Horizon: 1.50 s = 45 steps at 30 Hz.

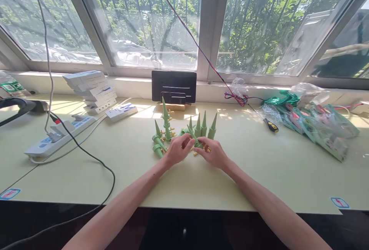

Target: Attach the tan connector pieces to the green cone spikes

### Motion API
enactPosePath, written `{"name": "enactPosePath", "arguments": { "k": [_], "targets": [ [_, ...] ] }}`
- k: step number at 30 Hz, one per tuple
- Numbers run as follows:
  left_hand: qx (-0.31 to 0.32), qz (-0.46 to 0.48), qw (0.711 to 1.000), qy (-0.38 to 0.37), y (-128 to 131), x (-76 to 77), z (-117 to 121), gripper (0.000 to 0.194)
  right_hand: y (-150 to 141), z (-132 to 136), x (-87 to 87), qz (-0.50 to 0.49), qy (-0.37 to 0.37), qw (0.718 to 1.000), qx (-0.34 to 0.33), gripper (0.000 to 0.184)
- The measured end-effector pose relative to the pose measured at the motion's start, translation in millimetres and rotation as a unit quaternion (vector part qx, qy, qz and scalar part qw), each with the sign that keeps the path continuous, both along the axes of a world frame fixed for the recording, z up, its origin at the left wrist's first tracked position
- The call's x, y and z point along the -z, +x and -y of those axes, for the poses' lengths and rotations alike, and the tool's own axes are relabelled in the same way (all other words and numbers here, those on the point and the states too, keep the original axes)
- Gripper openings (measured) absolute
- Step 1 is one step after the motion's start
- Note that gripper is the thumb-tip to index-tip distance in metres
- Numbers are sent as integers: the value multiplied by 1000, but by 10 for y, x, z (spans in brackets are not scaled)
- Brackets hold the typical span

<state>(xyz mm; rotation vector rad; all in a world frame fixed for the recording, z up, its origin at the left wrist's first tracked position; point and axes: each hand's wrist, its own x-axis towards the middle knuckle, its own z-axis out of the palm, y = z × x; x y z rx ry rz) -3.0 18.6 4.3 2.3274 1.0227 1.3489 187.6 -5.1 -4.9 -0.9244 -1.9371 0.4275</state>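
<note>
Since the tabletop (259,180) is flat and smooth-looking, anything loose could be sent rolling if bumped. By the right hand (215,154), fingers together, one green spike (196,141) is clamped; whether the left hand (178,150)'s fingers are closed on it too can't be told. Upright spikes (204,127) just behind could be toppled by a stray knuckle. The clamped spike, between both hands, could be dropped if the pinch is slackened. Yellow pieces (196,154) near the right fingers could be swept aside.

Sunlight floods through the windows (155,23), leaving glare and dappled shadow along the far side of the table (187,188). Wide-angle distortion slants the outer window frames (85,15).
</note>
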Motion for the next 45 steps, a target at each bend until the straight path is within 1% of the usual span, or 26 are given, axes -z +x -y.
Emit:
{"name": "enactPosePath", "arguments": {
  "k": [3, 7, 12, 14, 17, 23, 28, 31, 36, 39, 45],
  "targets": [
    [17, 23, 999, -39, 25, -7, 13, 30, -19, 8, -2, -6, -25, 1000, -17, 29],
    [34, 77, 992, -99, 39, -49, 16, 26, -26, 20, -16, -19, -57, 998, -23, 29],
    [32, 152, 979, -134, 10, -96, -20, 26, -22, 19, -59, -69, -72, 995, 22, 24],
    [20, 164, 976, -142, -6, -96, -38, 29, -14, 15, -62, -76, -80, 993, 37, 27],
    [8, 173, 973, -155, -19, -85, -58, 31, -4, 12, -48, -79, -83, 993, 42, 33],
    [17, 205, 960, -190, -17, -90, -74, 33, -13, 19, -27, -63, -55, 995, 48, 43],
    [0, 231, 953, -197, -18, -134, -73, 28, -19, 25, -21, -57, -70, 995, 42, 39],
    [-14, 240, 952, -192, -18, -135, -77, 26, -19, 24, -18, -62, -90, 994, 29, 31],
    [-39, 219, 964, -147, -9, -106, -82, 26, -10, 1, -4, -59, -82, 995, 26, 16],
    [-56, 203, 970, -123, 1, -100, -75, 25, -2, -17, 13, -54, -77, 995, 30, 12],
    [-59, 189, 973, -116, 11, -100, -61, 26, -1, -26, 28, -44, -81, 995, 29, 9]
  ]
}}
